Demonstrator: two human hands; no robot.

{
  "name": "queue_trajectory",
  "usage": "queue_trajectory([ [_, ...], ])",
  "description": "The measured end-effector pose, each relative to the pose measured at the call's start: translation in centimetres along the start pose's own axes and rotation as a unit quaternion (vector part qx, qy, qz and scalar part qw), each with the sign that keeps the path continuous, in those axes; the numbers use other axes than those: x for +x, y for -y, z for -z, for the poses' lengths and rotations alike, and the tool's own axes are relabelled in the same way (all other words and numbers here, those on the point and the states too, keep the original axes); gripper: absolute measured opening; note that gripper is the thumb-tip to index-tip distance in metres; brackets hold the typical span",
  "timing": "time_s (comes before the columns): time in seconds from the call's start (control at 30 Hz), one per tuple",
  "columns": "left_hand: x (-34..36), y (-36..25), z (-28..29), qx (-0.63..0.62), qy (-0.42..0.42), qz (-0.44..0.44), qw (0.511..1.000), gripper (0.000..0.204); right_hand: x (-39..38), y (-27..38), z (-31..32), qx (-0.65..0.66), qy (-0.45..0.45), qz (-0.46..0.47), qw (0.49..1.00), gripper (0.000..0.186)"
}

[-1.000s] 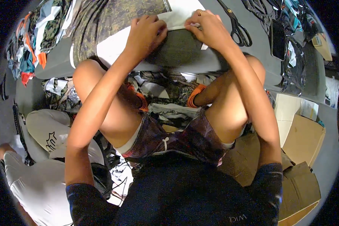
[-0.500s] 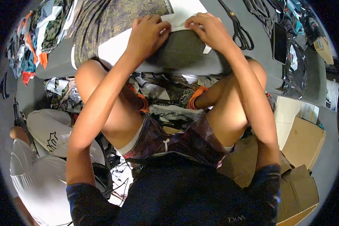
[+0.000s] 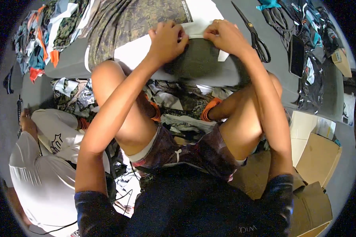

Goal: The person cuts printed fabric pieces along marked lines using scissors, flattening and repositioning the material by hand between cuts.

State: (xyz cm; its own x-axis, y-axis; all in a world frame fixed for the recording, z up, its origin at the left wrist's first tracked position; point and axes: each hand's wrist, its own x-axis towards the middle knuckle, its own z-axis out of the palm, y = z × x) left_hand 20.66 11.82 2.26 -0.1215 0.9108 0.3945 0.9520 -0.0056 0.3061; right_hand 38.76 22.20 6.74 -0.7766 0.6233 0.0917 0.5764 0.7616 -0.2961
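White material point(image 3: 195, 30) spans between left fingers point(image 3: 179, 29) and right fingers point(image 3: 211, 29).

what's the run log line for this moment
left hand: at white fabric edge; right hand: at same edge; grips: unclear; camouflage fabric: beyond left hand; black-handled scissors: right of right hand

person's hands: two, left hand point(image 3: 166, 42) and right hand point(image 3: 228, 37) | large camouflage cloth point(image 3: 132, 29): one | black scissors point(image 3: 250, 28): one pair | black phone point(image 3: 296, 56): one | orange socks point(image 3: 211, 110) on the person: two | co-worker point(image 3: 47, 181): one | cloth scraps point(image 3: 59, 27): many, they overlap too much to count
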Motion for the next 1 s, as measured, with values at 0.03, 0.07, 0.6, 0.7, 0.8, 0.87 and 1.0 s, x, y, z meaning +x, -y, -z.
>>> queue_trajectory([
  [0.03,0.1,0.0,-0.1,-0.018,-0.014,-0.005,1.000,0.011,-0.2,-0.1,0.0,0.016,-0.008,-0.007,1.000,0.013],
  [0.07,0.1,0.1,-0.2,-0.035,-0.027,-0.010,0.999,0.010,-0.3,-0.3,0.0,0.033,-0.016,-0.015,0.999,0.013],
  [0.6,0.8,-0.5,0.8,0.140,-0.035,-0.180,0.973,0.016,0.1,-2.4,-0.9,0.070,-0.050,0.088,0.992,0.013],
  [0.7,0.9,0.1,0.0,0.134,-0.032,-0.142,0.980,0.015,0.4,-2.1,-1.4,0.036,-0.055,0.078,0.995,0.013],
  [0.8,0.9,0.4,-0.5,0.126,-0.028,-0.104,0.986,0.015,0.7,-1.7,-1.5,0.002,-0.059,0.068,0.996,0.013],
  [0.87,0.9,0.4,-0.3,0.080,-0.032,-0.096,0.992,0.012,0.6,-1.4,-1.2,0.007,-0.041,0.034,0.999,0.013],
  [1.0,0.9,0.4,-0.1,0.055,-0.044,-0.103,0.992,0.010,0.6,-0.8,-1.0,0.011,-0.026,-0.002,1.000,0.013],
])
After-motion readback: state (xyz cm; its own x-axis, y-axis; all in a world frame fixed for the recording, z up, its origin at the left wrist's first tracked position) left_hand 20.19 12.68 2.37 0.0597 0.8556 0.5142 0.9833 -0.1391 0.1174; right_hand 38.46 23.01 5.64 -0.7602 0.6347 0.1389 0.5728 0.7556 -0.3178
